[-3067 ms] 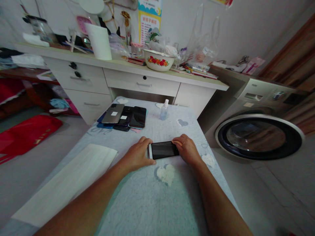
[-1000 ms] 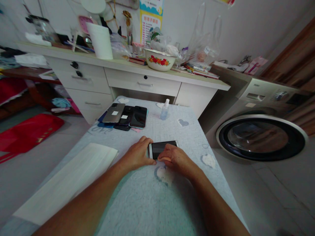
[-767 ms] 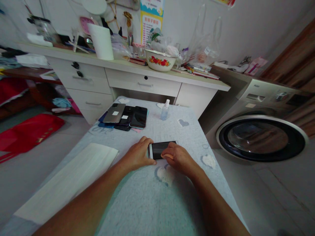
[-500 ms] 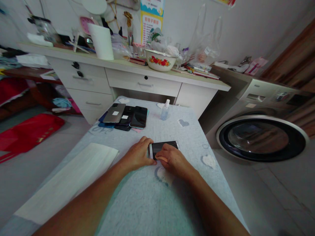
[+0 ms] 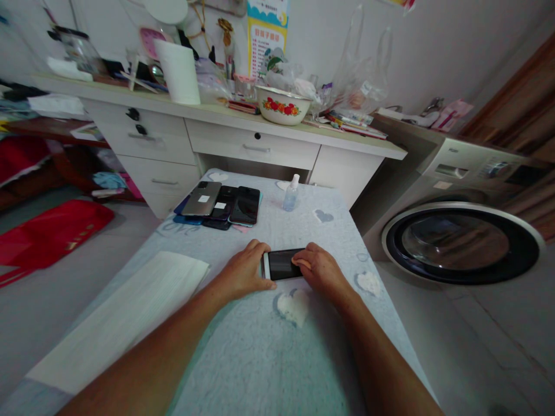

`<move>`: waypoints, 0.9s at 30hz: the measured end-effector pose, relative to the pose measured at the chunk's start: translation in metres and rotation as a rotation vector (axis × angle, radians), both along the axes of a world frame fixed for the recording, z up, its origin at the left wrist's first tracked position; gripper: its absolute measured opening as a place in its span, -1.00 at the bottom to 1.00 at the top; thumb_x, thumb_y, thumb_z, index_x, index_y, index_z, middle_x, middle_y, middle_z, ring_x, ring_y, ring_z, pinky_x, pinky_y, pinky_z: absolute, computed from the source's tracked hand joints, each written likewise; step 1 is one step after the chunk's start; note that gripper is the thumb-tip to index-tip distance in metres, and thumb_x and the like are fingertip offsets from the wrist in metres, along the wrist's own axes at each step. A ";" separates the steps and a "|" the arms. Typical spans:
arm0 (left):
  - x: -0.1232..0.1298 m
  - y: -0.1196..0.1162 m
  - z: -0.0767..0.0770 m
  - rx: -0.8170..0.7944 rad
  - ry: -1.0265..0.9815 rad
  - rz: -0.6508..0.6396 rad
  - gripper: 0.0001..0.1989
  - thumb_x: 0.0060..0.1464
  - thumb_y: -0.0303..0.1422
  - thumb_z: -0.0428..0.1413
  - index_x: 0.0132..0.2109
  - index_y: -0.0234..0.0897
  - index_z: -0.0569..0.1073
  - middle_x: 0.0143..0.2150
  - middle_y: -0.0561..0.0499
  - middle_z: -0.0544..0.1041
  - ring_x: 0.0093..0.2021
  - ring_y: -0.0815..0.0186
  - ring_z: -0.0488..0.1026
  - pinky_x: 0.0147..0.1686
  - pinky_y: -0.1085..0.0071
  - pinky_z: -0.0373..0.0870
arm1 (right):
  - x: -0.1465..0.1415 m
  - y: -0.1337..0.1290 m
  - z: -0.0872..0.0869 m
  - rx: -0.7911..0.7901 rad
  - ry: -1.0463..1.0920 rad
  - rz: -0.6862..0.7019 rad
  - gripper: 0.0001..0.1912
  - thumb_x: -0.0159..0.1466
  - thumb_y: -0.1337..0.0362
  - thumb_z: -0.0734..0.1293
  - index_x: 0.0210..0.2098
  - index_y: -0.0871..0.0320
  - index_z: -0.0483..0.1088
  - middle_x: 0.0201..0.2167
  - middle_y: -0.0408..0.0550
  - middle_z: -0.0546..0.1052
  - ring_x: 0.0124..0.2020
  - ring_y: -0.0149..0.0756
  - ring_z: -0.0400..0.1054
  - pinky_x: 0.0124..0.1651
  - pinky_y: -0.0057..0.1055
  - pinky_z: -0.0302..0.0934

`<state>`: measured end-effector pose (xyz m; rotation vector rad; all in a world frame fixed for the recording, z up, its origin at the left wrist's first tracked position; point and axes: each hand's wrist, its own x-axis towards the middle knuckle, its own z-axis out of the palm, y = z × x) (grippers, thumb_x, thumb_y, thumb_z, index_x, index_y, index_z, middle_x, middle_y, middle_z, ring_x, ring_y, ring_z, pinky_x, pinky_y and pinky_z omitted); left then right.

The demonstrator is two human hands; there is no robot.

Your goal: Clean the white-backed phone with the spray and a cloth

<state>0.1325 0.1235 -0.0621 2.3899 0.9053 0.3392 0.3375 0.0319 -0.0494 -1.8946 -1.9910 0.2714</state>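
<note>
A phone with a dark screen and white ends (image 5: 282,265) lies flat and crosswise on the cloth-covered table (image 5: 260,358). My left hand (image 5: 248,269) grips its left end between thumb and fingers. Closed around a small orange pad (image 5: 302,263), my right hand (image 5: 319,267) presses on the screen near the right end, which it hides. Farther back at the left sit several stacked phones (image 5: 221,205), the top one grey with a white label. A clear spray bottle (image 5: 290,195) stands upright behind my hands.
A long pale folded cloth or paper (image 5: 125,318) lies on the table's left side. Behind the table is a white desk (image 5: 255,141) bearing a floral bowl (image 5: 284,107), a paper roll (image 5: 178,72) and plastic bags. To the right stands a washing machine (image 5: 442,173).
My right hand has slid rightward along the screen with the orange pad, uncovering the screen's middle. My left hand and the phone have stayed in place.
</note>
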 end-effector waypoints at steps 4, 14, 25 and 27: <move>0.000 0.000 0.000 0.004 -0.011 -0.001 -0.38 -0.27 -0.18 0.32 -0.04 -0.22 0.31 -0.09 -0.01 0.33 -0.11 0.16 0.38 -0.16 0.31 0.32 | 0.010 0.002 -0.001 0.019 -0.018 -0.078 -0.77 0.33 0.31 0.22 -0.19 0.12 0.53 -0.33 -0.05 0.42 -0.28 -0.34 0.32 -0.20 -0.45 0.15; -0.001 -0.001 0.002 -0.009 0.001 -0.003 -0.39 -0.27 -0.18 0.31 -0.03 -0.19 0.31 -0.10 0.00 0.34 -0.15 0.19 0.38 -0.25 0.37 0.30 | 0.023 0.006 -0.002 0.045 -0.019 -0.210 -0.77 0.33 0.31 0.21 -0.20 0.11 0.52 -0.34 -0.06 0.42 -0.26 -0.34 0.32 -0.15 -0.46 0.13; 0.000 -0.003 0.008 -0.013 -0.003 0.002 -0.46 -0.25 -0.20 0.28 -0.08 -0.21 0.32 -0.12 0.00 0.33 -0.18 0.20 0.38 -0.29 0.38 0.29 | 0.044 -0.005 0.007 -0.025 0.093 -0.084 -0.80 0.24 0.32 0.27 -0.23 0.14 0.54 -0.31 -0.03 0.51 -0.25 -0.29 0.38 -0.15 -0.40 0.19; 0.000 -0.003 0.008 -0.010 -0.003 0.003 -0.45 -0.25 -0.20 0.28 -0.08 -0.21 0.32 -0.12 -0.01 0.33 -0.18 0.20 0.38 -0.29 0.37 0.29 | 0.048 -0.008 0.010 -0.058 0.153 -0.041 -0.81 0.22 0.33 0.28 -0.26 0.14 0.54 -0.32 -0.03 0.52 -0.27 -0.30 0.39 -0.16 -0.40 0.21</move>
